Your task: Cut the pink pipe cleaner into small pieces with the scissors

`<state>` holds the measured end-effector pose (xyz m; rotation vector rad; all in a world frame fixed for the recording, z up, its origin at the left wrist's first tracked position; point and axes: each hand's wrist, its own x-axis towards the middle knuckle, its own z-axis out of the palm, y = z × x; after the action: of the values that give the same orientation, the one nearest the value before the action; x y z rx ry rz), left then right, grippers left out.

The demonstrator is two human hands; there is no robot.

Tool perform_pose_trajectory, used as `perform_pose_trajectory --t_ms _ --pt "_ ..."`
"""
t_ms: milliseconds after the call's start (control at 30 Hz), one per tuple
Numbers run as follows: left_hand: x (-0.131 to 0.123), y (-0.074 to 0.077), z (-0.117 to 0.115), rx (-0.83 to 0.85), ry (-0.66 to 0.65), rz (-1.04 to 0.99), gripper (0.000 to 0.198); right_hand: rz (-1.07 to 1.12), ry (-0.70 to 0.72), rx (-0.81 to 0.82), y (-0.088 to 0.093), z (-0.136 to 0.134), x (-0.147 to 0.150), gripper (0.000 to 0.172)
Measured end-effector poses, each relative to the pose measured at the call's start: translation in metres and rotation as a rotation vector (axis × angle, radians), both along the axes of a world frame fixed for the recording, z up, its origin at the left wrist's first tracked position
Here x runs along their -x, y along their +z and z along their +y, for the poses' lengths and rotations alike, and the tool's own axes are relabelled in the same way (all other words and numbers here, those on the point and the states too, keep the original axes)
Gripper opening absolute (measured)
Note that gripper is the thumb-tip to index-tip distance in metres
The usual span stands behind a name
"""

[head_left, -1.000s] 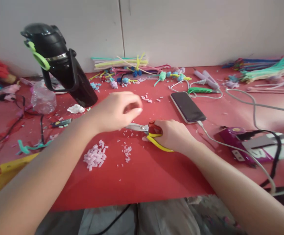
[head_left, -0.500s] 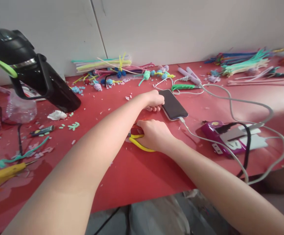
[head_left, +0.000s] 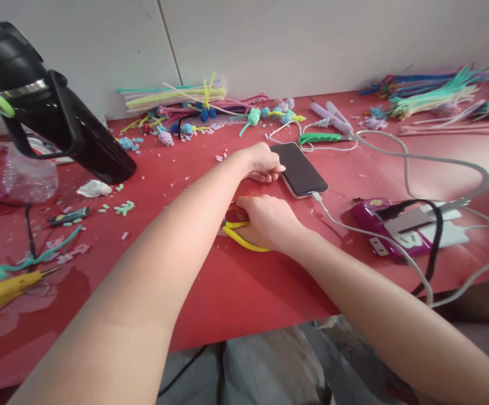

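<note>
My left hand [head_left: 265, 162] is closed at the left edge of a dark phone [head_left: 301, 169], its fingers curled; whatever they may hold is hidden. Just below it, my right hand [head_left: 270, 222] is closed beside yellow-handled pliers [head_left: 244, 238], with the handles coming out under its fingers. An orange-red bit shows by the right thumb. The pliers' jaws are mostly hidden behind my left forearm. A white cable [head_left: 317, 198] is plugged into the phone's lower end.
A black bottle [head_left: 96, 140] stands at the left. Pipe cleaners [head_left: 177, 98] and small fuzzy pieces lie along the wall. Green-handled scissors [head_left: 320, 138], a purple power strip [head_left: 368, 225] and looping cables are on the right. A yellow tool [head_left: 8, 292] lies at the lower left.
The view has shifted slightly, so the table's things sit a little higher in it. Both hands keep nearly the same places by the phone and pliers.
</note>
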<state>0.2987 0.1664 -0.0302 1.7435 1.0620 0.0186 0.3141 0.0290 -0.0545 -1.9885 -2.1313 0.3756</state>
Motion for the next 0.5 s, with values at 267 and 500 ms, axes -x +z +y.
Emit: perform_pose_trajectory --t_ms 267,500 --pt "0.0005 -0.0033 0.0060 0.051 0.000 -0.020 0.003 0.015 0.005 -0.019 -0.0020 0.0000 0.0002 0.046" --pt "0.0012 -0.0039 0.0067 0.077 -0.001 -0.025 0.005 0.010 0.000 -0.008 -0.0012 -0.0008 -0.0002 0.044"
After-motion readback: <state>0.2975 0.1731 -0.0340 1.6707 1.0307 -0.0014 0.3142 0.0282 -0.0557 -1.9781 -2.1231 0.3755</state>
